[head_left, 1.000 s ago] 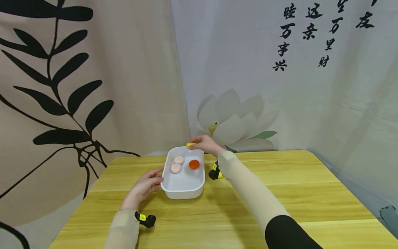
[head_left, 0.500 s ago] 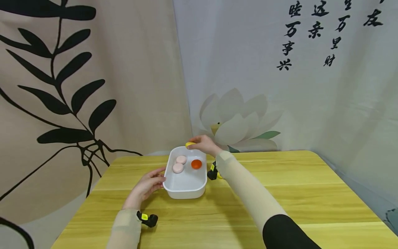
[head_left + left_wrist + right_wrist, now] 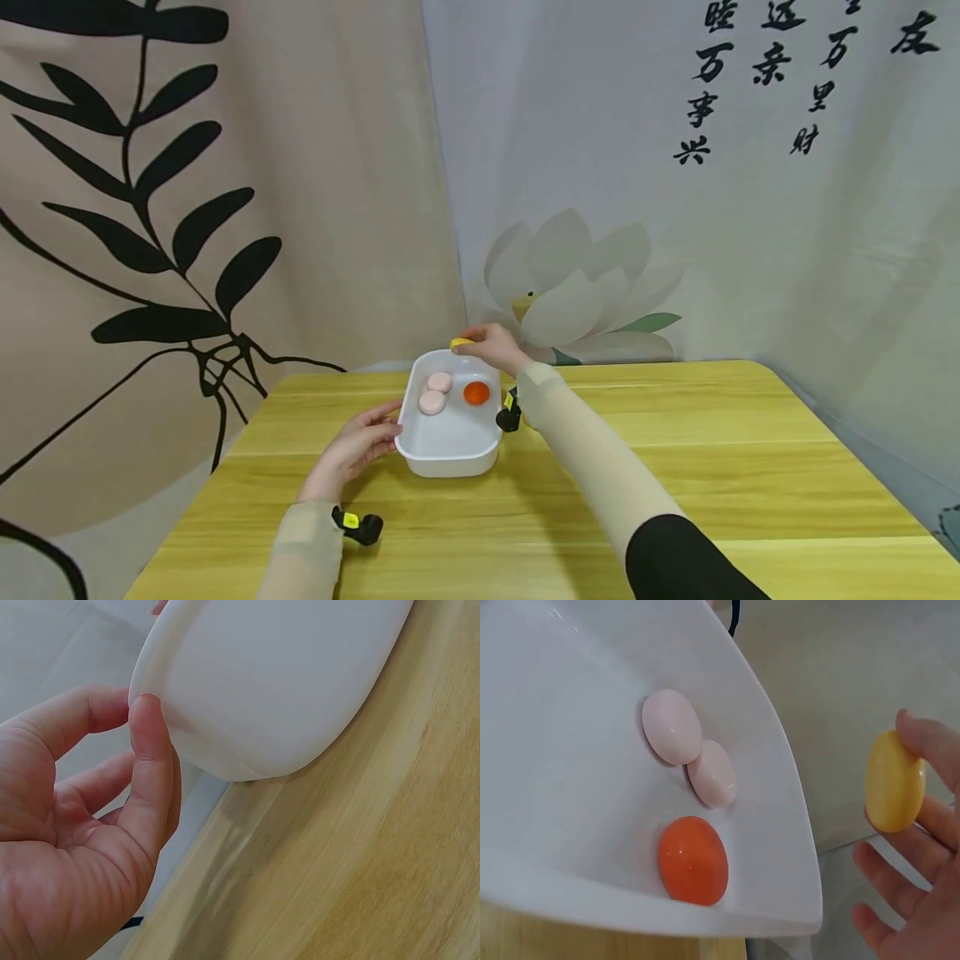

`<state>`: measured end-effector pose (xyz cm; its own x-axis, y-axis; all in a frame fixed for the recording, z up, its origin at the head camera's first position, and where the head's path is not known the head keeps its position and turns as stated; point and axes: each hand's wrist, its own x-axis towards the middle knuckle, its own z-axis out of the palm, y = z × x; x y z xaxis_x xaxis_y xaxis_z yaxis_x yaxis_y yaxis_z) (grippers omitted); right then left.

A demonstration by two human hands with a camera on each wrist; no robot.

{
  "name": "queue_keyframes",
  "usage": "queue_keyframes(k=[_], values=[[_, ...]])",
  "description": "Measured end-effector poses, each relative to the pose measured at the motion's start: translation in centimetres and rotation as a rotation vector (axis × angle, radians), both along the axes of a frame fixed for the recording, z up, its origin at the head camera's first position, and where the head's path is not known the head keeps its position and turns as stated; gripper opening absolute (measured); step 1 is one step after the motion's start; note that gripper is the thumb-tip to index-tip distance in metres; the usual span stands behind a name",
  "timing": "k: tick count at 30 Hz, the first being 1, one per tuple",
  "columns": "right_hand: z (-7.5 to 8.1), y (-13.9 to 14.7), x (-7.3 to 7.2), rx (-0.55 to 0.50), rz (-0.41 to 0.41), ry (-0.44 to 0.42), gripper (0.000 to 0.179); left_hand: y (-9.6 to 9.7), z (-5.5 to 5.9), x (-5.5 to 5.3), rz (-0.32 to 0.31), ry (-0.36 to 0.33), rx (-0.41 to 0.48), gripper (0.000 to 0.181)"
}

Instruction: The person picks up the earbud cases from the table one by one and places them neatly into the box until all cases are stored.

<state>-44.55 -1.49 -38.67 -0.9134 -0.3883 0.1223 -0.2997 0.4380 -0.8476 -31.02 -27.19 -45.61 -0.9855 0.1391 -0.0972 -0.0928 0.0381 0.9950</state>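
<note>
My left hand (image 3: 365, 440) holds the left wall of a white rectangular plastic tub (image 3: 447, 468), with thumb and forefinger at its rim in the left wrist view. Between the thumb and fingers of my right hand (image 3: 495, 346) is a smooth, glossy yellow oval piece (image 3: 895, 782), held just beyond the tub's far rim. Inside the tub lie two pale pink oval pieces, one (image 3: 672, 727) touching the other (image 3: 712, 774). An orange oval piece (image 3: 694, 861) of the same shape lies to their right in the head view.
The tub stands near the far edge of a wooden table (image 3: 675, 467). Behind it hangs a printed cloth (image 3: 360, 167) with dark leaves, a lotus and characters. Each wrist wears a small black camera, the left one (image 3: 360, 527) low over the table.
The view has shifted slightly, so the tub and hands appear a little further right. Both hands keep their holds, the right one still with the yellow oval piece at the far rim.
</note>
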Motion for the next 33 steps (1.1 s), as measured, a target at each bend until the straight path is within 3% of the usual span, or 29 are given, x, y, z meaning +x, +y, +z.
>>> queue_keyframes(k=[13,33], values=[[-1.1,0.3,-0.3,0.041,-0.012,-0.032,0.045,0.2,-0.4,-0.5,0.021,0.006,0.012,0.056],[-2.5,0.9,-0.8,0.215,-0.078,0.042,0.047,0.1,-0.4,-0.5,0.038,-0.011,0.021,0.059]])
